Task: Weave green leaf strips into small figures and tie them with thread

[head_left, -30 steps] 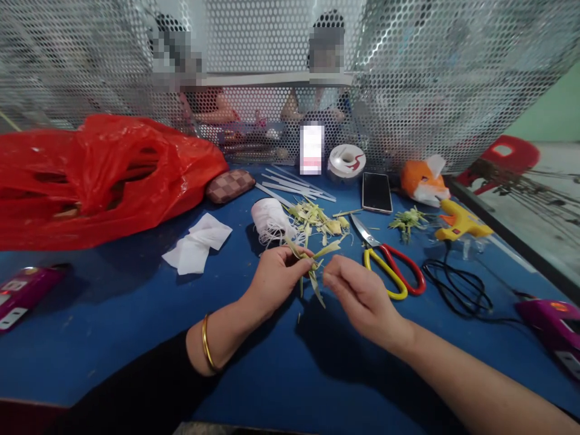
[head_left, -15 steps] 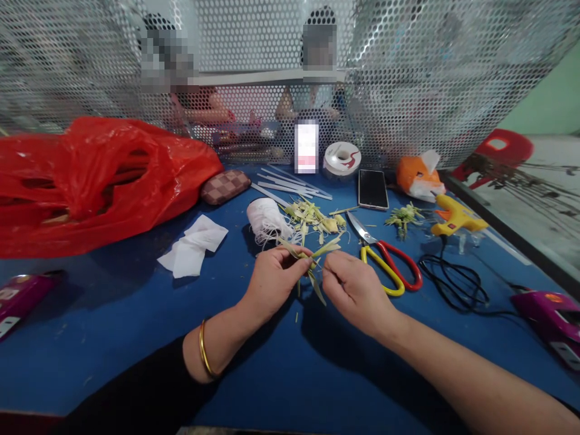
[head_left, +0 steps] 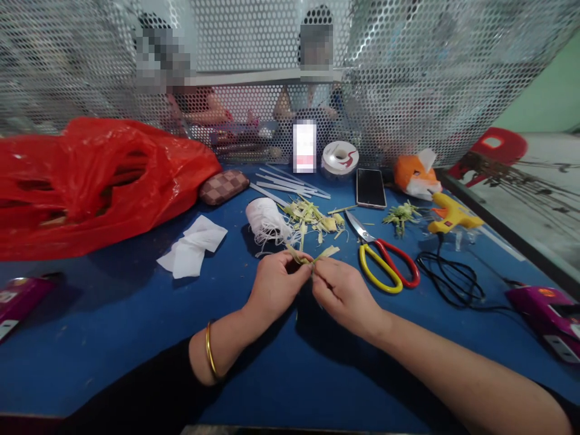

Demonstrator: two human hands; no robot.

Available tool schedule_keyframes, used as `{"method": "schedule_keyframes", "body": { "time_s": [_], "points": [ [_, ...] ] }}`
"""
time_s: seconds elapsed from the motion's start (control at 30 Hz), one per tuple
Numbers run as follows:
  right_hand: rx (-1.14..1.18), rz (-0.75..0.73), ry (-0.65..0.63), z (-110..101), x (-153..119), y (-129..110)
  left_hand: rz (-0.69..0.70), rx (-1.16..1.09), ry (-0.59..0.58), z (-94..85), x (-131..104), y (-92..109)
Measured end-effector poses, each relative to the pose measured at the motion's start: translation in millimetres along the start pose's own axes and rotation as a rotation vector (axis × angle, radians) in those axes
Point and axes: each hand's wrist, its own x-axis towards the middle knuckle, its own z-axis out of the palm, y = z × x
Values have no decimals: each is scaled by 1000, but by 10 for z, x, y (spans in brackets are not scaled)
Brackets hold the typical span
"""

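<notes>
My left hand [head_left: 274,285] is closed, its thumb and fingertips pinching a small piece of pale green leaf strips [head_left: 328,252]. From the right, my right hand [head_left: 348,293] meets it with curled fingers, closed on the same strips. Strip ends stick out above both hands; the middle of the piece is hidden by the fingertips. Just beyond lies a pile of cut leaf strips [head_left: 312,216], with a bundle of white string [head_left: 267,222] to its left. Scissors [head_left: 383,257] with one red and one yellow handle lie right of my right hand, blades apart.
A red plastic bag [head_left: 149,163], checkered pouch [head_left: 225,187] and white tissues [head_left: 194,248] are left. Toward the right are a ribbon roll [head_left: 339,158], phone [head_left: 370,187], yellow glue gun [head_left: 453,214], black cord [head_left: 453,284] and purple power strip [head_left: 546,317]. Perforated metal stands behind; people sit beyond.
My right hand has moved left to meet my left hand, closing the small gap between them. The strip that hung below the fingers is now mostly hidden.
</notes>
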Motion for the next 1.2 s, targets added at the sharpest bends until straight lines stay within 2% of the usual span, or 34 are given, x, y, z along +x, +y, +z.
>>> {"method": "schedule_keyframes", "body": {
  "time_s": [0.1, 0.17, 0.3, 0.47, 0.73, 0.97, 1.2],
  "points": [
    [113, 43, 43, -71, 7, -10, -214, -344, -58, -29, 22, 25],
    [182, 95, 109, -128, 18, -3, -310, -560, -120, -60, 36, 43],
    [342, 189, 227, -175, 50, 25, -352, -743, -271, -117, 58, 46],
    [586, 373, 164, -128, 76, -9, -375, -871, -392, -132, 58, 65],
    [746, 381, 85, -83, 66, -27, -420, -923, -404, -139, 44, 91],
    [546, 282, 168, -49, 46, 1, -447, -900, -360, -84, 61, 25],
    [441, 336, 86, -111, 53, -1, -478, -853, -258, -93, 35, 40]
  ]
}}
